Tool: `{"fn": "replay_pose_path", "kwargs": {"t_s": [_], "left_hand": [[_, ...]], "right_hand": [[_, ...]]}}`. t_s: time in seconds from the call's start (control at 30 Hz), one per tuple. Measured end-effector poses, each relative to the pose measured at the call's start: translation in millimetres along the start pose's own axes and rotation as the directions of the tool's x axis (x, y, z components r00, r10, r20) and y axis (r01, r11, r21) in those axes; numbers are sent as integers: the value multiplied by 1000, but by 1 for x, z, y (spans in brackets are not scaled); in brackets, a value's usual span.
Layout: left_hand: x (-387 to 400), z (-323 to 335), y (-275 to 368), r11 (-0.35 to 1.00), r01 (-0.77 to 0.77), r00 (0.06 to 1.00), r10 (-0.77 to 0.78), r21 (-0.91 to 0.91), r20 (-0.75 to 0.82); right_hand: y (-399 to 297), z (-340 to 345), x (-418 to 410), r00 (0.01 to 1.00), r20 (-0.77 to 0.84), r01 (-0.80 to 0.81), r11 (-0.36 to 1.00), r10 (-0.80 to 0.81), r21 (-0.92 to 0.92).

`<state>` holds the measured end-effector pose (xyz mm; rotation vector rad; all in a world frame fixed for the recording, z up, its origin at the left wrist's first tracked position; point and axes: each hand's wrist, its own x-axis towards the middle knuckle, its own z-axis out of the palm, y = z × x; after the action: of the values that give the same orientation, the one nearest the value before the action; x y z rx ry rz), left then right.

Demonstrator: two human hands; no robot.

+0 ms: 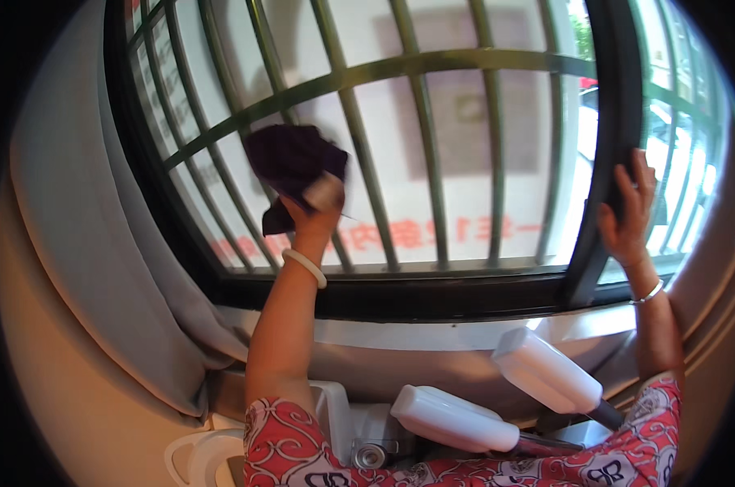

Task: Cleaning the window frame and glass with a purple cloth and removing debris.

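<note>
My left hand [318, 198] grips a dark purple cloth [294, 155] against the window pane [376, 201], left of its middle. The cloth is bunched, with a loose corner hanging below the hand. A pale bangle [305, 268] circles that wrist. On the right, my right hand [630, 210] lies with spread fingers on the upright of the black window frame [611, 243], at the edge of the brighter pane. It holds nothing. A silver bracelet [649, 293] is on that wrist.
Metal security bars [425, 164] stand outside the glass, before a white banner with reversed writing. A grey curtain [81, 213] hangs left. Below the white sill [404, 336] are two white plastic housings [455, 419] on dark arms and a white handled container [212, 453].
</note>
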<state>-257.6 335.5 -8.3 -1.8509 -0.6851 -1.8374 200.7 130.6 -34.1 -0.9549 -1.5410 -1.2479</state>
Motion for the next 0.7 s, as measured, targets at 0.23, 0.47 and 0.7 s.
{"fn": "replay_pose_path", "kwargs": {"t_s": [0.23,0.47,0.7], "left_hand": [[13,-26,44,980,-177,934,141,85,329],[49,-82,-4,995,64,987,-76,82,144],[70,-145,-74,960,277,944,-263,44,-198]], "right_hand": [[-94,64,151,983,19,180,972,-185,152],[-113,133,226,975,61,219,974,-216,-56],[-89,135,219,977,105,199,968,-185,-154]]}}
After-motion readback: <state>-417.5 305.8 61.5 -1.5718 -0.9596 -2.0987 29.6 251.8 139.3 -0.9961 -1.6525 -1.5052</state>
